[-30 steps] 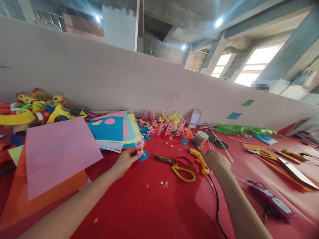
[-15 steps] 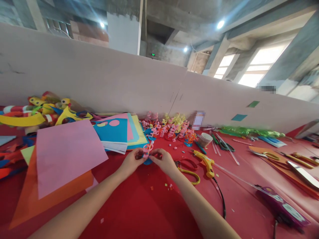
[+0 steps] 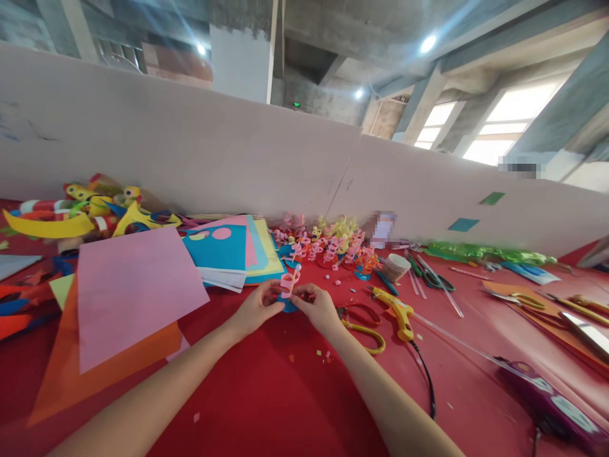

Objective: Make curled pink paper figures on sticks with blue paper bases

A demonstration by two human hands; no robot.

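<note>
Between my two hands is a small paper craft, a pink paper spiral (image 3: 287, 284) standing on a blue base (image 3: 289, 306). My left hand (image 3: 259, 307) pinches it from the left, fingers around the back and thumb at the base. From the right, my right hand (image 3: 314, 306) has thumb and fingertips closed on the base. Fingers hide part of the base. Right behind stand several similar spiral crafts (image 3: 330, 249) in pink, yellow and orange. A pair of scissors (image 3: 366, 324) with red and yellow handles lies just right of my right hand.
A yellow hot glue gun (image 3: 397, 311) with a black cord lies to the right, near a purple device (image 3: 547, 397). Pink paper (image 3: 143, 295) and blue sheets (image 3: 221, 254) lie left. A white cup (image 3: 396, 268) stands behind the glue gun. A white partition (image 3: 214, 152) borders the red table (image 3: 266, 400).
The spiral craft has turned and tilted slightly between my fingers, its top now leaning right. Both hands keep hold of it. The view has shifted slightly.
</note>
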